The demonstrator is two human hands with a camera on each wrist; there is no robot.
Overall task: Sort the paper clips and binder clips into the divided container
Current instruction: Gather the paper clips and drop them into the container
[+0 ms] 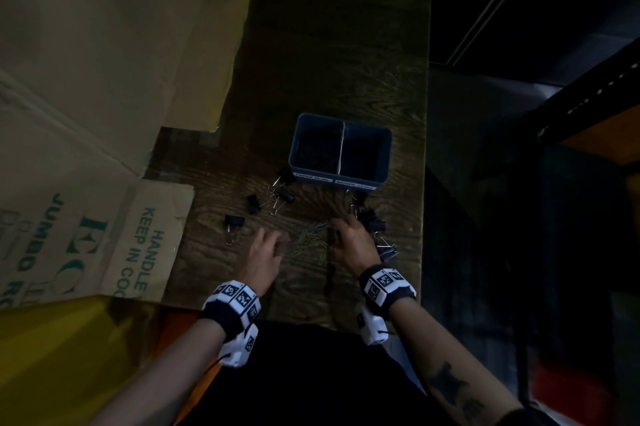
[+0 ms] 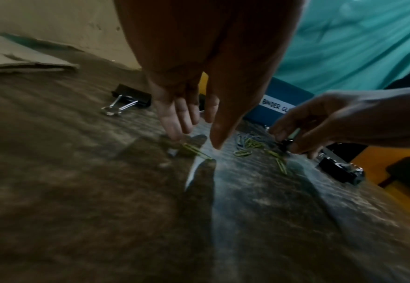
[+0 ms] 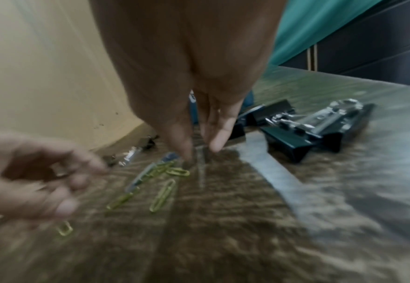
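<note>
A: Readable text?

B: The divided container (image 1: 341, 179) is blue, with two white labels on its near wall. In the left wrist view the right label reads "BINDER CL", the rest cut off by the right hand (image 2: 330, 118). The left label is too small to read from the head view. The cardboard (image 1: 138, 245) left of the container is printed "HANDLE" and "KEEP IN CO", cut off, plus "JUMBO" beside it.

A: Where are the clips?

B: All on the wooden table (image 1: 311, 61), on the near side of the container. The paper clips (image 1: 311, 242), yellow-green and a few blue-grey, lie in a loose pile between the hands. The binder clips (image 1: 284, 195) are black, scattered near-left of the container, with another cluster (image 1: 375, 223) near-right of it, partly hidden by the right hand.

A: Hands?

B: Left hand (image 1: 261, 261) has its fingers extended downward and spread, fingertips (image 2: 172, 132) at the table beside one yellow paper clip (image 2: 196, 151); nothing gripped. Right hand has fingers pointing down, thumb and forefinger close together at the table by the pile. Can't tell whether it pinches anything; the right wrist view is blurred.

A: Container contents?

B: Too dark. The left compartment shows faint texture, unidentifiable.
</note>
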